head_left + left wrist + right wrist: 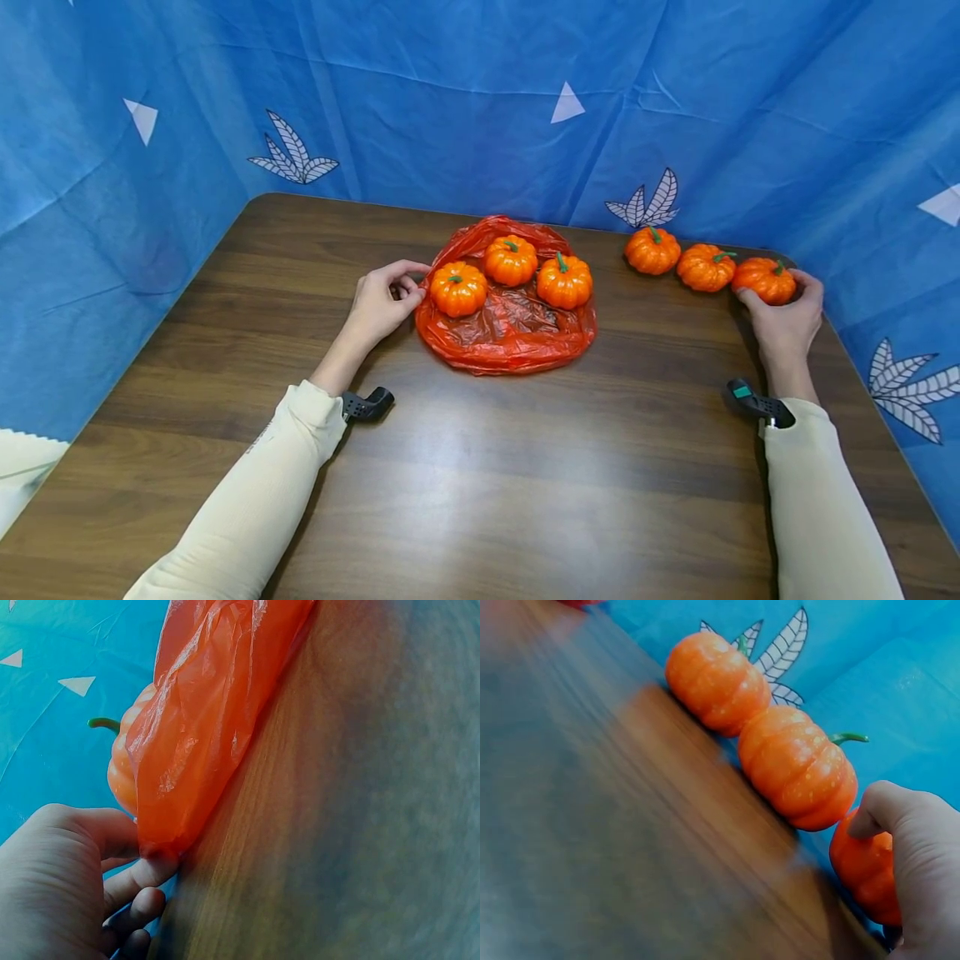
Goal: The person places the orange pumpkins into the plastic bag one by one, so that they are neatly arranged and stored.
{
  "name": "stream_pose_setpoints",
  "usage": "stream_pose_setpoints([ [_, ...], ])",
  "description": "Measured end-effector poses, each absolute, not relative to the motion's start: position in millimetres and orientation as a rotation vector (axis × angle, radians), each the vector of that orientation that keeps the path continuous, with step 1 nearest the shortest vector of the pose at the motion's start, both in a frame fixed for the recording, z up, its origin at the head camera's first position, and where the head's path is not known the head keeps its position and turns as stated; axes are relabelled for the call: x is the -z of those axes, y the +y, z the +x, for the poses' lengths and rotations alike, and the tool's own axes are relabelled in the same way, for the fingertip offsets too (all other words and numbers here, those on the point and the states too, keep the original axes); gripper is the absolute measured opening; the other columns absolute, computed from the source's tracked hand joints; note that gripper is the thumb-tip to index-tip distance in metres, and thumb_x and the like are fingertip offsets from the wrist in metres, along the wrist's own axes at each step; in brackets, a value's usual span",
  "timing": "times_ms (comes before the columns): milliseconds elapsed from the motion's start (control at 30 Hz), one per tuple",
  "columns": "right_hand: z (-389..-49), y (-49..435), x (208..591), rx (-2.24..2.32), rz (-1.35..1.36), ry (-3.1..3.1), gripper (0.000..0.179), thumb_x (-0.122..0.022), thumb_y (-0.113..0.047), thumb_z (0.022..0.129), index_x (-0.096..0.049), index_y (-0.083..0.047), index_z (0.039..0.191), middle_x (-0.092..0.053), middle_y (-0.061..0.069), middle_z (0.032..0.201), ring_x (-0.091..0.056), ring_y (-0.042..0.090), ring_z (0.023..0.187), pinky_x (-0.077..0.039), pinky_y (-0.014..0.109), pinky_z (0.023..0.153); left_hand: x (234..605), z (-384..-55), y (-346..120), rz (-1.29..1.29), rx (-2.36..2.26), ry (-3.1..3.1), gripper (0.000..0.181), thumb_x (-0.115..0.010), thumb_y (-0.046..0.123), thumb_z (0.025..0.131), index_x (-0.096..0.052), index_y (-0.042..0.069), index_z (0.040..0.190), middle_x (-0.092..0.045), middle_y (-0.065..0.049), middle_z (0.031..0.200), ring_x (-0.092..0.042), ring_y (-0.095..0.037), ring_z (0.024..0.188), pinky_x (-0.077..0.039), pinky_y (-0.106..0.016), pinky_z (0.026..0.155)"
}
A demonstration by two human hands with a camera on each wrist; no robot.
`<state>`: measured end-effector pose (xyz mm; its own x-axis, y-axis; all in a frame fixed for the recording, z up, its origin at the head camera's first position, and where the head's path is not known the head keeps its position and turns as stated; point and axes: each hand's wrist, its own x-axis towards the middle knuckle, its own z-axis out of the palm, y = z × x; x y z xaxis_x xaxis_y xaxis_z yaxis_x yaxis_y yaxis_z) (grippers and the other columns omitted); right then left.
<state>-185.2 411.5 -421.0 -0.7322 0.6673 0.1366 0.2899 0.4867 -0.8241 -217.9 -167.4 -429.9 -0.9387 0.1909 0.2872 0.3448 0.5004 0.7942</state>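
A red plastic bag [517,354] lies spread on the table with three small orange pumpkins on it: a left one [458,289], a middle one [510,260] and a right one [565,281]. My left hand [382,304] pinches the bag's left edge between thumb and finger, seen closely in the left wrist view. At the far right my right hand [787,325] grips the end pumpkin [765,279] of a row of three, thumb on its near left side. In the right wrist view the hand hides part of that pumpkin [866,866].
Beside the gripped pumpkin stand another pumpkin [705,267] and, further left, a third [652,250], along the back edge of the brown wooden table [525,483]. A blue patterned cloth [465,108] hangs behind and at both sides.
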Motion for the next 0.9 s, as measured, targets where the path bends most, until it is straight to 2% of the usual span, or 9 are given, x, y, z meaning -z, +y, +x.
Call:
stream_pose_setpoints([
  [267,-161.2,399.0,423.0,-1.163,-0.762,-2.276,0.077,-0.077,-0.036,0.093,-0.036,-0.026,0.157,-0.035,0.000,0.165,-0.035,0.016,0.148,-0.025,0.027,0.126,430.9,-217.9,-168.4,-0.455,1.419,-2.577,0.031,-0.071,0.007,0.093,-0.075,0.011,0.124,-0.071,-0.008,0.085,-0.059,-0.021,0.078,-0.045,-0.021,0.070],
  [467,-140.0,384.7,423.7,-1.145,-0.728,-2.305,0.079,-0.077,-0.034,0.093,-0.036,-0.023,0.160,-0.036,0.005,0.165,-0.035,0.020,0.150,-0.026,0.030,0.126,431.3,-217.9,-168.2,-0.454,1.415,-2.575,0.031,-0.071,0.007,0.093,-0.075,0.011,0.124,-0.071,-0.008,0.085,-0.059,-0.021,0.078,-0.046,-0.021,0.070],
  [900,-106.5,351.2,422.8,-1.100,-0.667,-2.455,0.081,-0.077,-0.035,0.093,-0.035,-0.018,0.161,-0.038,0.006,0.164,-0.038,0.025,0.148,-0.034,0.040,0.123,431.1,-218.4,-167.6,-0.447,1.416,-2.571,0.031,-0.072,0.007,0.093,-0.075,0.012,0.124,-0.071,-0.008,0.086,-0.059,-0.020,0.078,-0.045,-0.021,0.069],
])
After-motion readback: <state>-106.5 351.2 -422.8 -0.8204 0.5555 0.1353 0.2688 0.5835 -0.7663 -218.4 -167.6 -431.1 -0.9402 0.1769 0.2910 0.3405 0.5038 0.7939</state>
